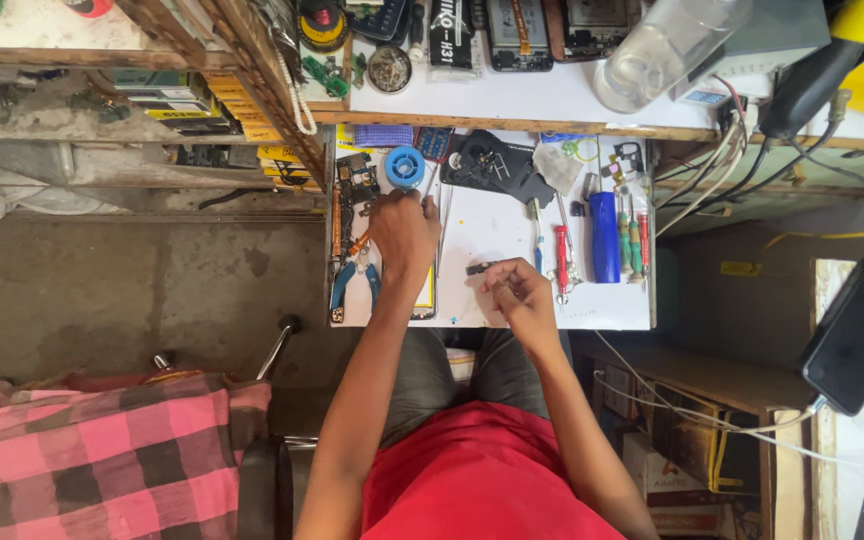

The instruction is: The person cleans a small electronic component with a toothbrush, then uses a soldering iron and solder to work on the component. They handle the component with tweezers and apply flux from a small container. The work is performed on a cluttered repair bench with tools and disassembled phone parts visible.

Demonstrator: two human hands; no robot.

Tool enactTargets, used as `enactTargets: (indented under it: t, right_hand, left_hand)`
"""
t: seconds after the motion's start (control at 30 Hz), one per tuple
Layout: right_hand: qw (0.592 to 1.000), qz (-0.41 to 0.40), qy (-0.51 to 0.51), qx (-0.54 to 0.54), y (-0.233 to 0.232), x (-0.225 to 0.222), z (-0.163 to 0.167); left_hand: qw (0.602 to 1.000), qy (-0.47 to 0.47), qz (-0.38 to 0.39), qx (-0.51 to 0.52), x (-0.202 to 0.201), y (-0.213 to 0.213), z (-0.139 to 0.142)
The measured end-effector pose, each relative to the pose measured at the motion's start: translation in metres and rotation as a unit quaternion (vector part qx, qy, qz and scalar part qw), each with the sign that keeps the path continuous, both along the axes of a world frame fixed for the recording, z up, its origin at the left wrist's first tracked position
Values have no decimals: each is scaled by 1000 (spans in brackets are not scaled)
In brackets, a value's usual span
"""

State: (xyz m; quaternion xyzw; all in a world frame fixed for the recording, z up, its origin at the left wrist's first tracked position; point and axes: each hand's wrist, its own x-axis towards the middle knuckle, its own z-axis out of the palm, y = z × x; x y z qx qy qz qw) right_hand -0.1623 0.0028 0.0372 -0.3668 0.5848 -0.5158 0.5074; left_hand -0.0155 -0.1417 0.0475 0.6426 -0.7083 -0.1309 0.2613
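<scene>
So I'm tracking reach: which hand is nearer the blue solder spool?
Left. The left hand sits just below the blue solder spool; the right hand is farther down and right.

1. The small white table (492,235) has a smooth, matt laminate-looking top, smudged in places.
2. The red-handled screwdriver (561,258) has a glossy plastic handle and a bright metal shaft.
3. The blue cylindrical plastic case (604,237) looks smooth and faintly shiny.
4. The blue-handled pliers (354,280) show rubbery matt handles and dull metal jaws.
5. The pink and black checked cloth (102,460) is soft, woven, matt.
6. The grey concrete floor (152,290) is rough and stained.
7. The black slab-shaped phone (857,333) is glossy.
</scene>
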Motion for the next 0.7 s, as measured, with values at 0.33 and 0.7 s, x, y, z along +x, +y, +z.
enactTargets:
  t: [0.33,0.7]
  right_hand:
    - [1000,19,3,7,-1,10,2]
    - [996,15,51,-69,-23,22,13]
  left_hand:
    - [998,11,-57,5,-3,-6,3]
    - [981,129,-67,-129,8,20,-1]
